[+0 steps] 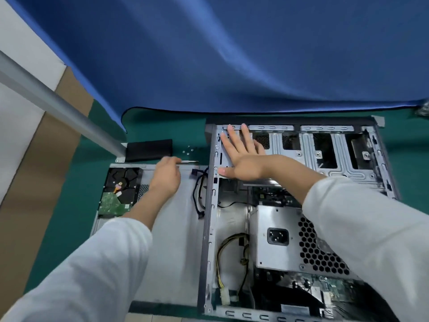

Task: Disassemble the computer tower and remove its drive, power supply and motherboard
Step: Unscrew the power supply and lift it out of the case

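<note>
Plainly the case (380,159) is the big load here: an open steel shell lying on its side on the green tabletop (69,205), stiff, probably heavy, and likely sharp along its stamped edges, so I would hold it by the folded rim. Inside it, near the person, sits the power supply (278,240), a dense metal box best gripped by its flat sides, never by its yellow and black cables (222,256). The board (325,289) below it looks fragile; take it by the edges. On the side panel (171,217) lies the drive (118,191), already out, small and shock-shy. The right hand (243,156) presses flat, fingers spread, on the drive cage. The left hand (166,176) grips a screwdriver (189,161).
</note>
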A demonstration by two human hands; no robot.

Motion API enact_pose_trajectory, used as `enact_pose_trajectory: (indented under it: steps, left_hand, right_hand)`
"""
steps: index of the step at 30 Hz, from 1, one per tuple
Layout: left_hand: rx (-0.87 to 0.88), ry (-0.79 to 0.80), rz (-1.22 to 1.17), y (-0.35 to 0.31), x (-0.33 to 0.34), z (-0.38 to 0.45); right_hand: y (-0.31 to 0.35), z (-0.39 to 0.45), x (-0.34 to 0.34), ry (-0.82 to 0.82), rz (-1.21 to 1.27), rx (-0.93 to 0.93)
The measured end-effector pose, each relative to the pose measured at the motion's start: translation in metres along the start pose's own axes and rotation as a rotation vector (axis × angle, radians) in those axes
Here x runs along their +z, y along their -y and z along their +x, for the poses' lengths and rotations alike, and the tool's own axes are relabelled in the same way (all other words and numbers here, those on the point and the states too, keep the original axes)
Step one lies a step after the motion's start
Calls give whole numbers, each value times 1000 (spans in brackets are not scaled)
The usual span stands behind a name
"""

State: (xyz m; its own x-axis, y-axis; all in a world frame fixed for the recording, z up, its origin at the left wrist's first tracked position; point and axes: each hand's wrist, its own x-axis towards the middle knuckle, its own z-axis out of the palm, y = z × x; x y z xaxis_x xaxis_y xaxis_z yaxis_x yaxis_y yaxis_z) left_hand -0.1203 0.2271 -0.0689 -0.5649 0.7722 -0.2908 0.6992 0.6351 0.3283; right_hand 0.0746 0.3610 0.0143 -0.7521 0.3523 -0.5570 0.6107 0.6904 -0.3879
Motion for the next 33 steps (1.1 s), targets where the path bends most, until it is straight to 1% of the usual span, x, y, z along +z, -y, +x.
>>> enact_pose_trajectory:
  steps: [3,7,13,15,18,19,21,25,27,29,31,32,33]
  left_hand:
    - [104,64,163,-8,7,29]
    - [147,135,399,-18,8,51]
    - [219,154,684,-16,8,59]
    - [246,139,735,-15,11,57]
    - [265,91,690,-10,8,51]
    - [268,55,632,-8,3,49]
    - [270,-56,420,-7,-11,38]
    - [205,-365,-147,-32,-52,-8]
    - [141,-425,-408,-55,-67,-39]
    - [83,-371,-692,-81,-76,-71]
    - [15,-260,-998,-108,-83,-103]
    - [-30,-186,-1154,-121,-86,-116]
    - [-64,-114,-1305,-133,-88,-127]
  right_hand:
    - [0,0,0,-2,14,-3]
    - [-2,2,0,8,29,-8]
    - [-2,2,1,5,44,-26]
    - [-2,1,1,8,56,-30]
    - [-4,3,1,3,65,-32]
    - [-4,3,2,1,63,-32]
    - [-4,4,1,-3,59,-33]
    - [-1,-6,-3,-52,66,-45]
    - [2,-15,-10,-89,56,-51]
    - [7,-30,-22,-174,19,-94]
    - [14,-55,-33,-307,45,-193]
    - [18,-69,-38,-351,133,-243]
    - [20,-84,-41,-374,281,-286]
